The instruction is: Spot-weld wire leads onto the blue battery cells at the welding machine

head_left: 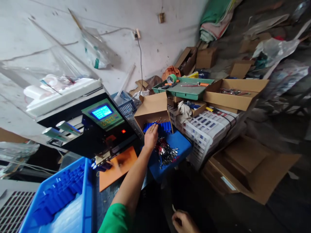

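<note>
Left hand (pixel 151 136) is stretched forward, fingers curled down at the mouth of an open cardboard box (pixel 153 113); small parts seem pinched at the fingertips, though what exactly it holds can't be made out. Right hand (pixel 183 221) sits low and near the body, loosely curled with a small pale sliver at the fingers; contents unclear.

Step in hand, by the look of it: picking or dropping blue pieces at the box. Any next move there calls for a clean pinch on a single piece, clear of the wire tangle.

Just under the left hand: a bundle of wire leads (pixel 166 152) with metal ends, heaped on a blue tray (pixel 179 145). Just beyond the fingertips: blue parts (pixel 160 126) stacked inside the box.

Left of that hand: an orange mat (pixel 119 166) on the desk, then a black machine (pixel 97 129) with a lit blue screen and a red lamp.

Near left, close to the body: a blue crate (pixel 85 194) holding rows of the same blue parts.

Right of the hand: a white slotted crate (pixel 209 129). Beyond it, a green tray (pixel 184 87) with tools and a roll of tape.
</note>
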`<state>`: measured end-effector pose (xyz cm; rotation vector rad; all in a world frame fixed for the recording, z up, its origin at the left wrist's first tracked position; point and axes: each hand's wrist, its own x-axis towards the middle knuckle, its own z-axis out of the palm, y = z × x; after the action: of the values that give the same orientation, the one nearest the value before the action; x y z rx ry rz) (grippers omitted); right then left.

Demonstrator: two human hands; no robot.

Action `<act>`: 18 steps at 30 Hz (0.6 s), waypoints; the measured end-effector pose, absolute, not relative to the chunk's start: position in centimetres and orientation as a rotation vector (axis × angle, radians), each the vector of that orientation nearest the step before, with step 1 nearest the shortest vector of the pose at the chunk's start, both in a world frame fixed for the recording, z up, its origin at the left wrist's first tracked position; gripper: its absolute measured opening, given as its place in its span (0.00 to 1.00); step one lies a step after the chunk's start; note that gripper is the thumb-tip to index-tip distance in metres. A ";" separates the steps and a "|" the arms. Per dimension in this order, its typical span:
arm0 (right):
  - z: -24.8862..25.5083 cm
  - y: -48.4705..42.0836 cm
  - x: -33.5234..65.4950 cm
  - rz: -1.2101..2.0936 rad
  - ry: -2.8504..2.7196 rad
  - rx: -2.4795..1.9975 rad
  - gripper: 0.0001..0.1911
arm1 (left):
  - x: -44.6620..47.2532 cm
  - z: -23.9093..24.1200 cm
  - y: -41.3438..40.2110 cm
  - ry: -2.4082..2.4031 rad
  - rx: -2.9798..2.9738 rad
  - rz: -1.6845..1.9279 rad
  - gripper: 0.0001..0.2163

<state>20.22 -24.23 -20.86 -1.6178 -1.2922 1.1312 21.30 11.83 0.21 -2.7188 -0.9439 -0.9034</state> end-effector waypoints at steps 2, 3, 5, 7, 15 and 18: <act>-21.8 -24.4 20.4 1.164 -1.280 -1.691 0.09 | 21.7 0.0 12.3 -0.932 -2.723 -0.752 0.21; -21.9 -24.4 20.7 1.176 -1.277 -1.711 0.09 | 21.8 -0.1 12.3 -0.934 -2.719 -0.694 0.22; -21.7 -24.4 21.5 1.209 -1.289 -1.706 0.11 | 21.9 -0.3 12.3 -0.934 -2.716 -0.612 0.24; -21.4 -24.3 22.1 1.243 -1.311 -1.682 0.12 | 21.9 -0.4 12.3 -0.925 -2.729 -0.558 0.25; -20.8 -24.3 22.3 1.255 -1.369 -1.732 0.13 | 22.2 0.0 12.0 -1.037 -2.786 -0.500 0.26; -20.5 -24.4 22.4 1.221 -1.360 -1.737 0.13 | 22.0 1.1 11.1 -1.056 -2.825 -0.600 0.29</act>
<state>22.38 -24.42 -20.48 -1.7375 -1.3604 1.2205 22.02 11.10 1.14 -2.8249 -1.0564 -0.6002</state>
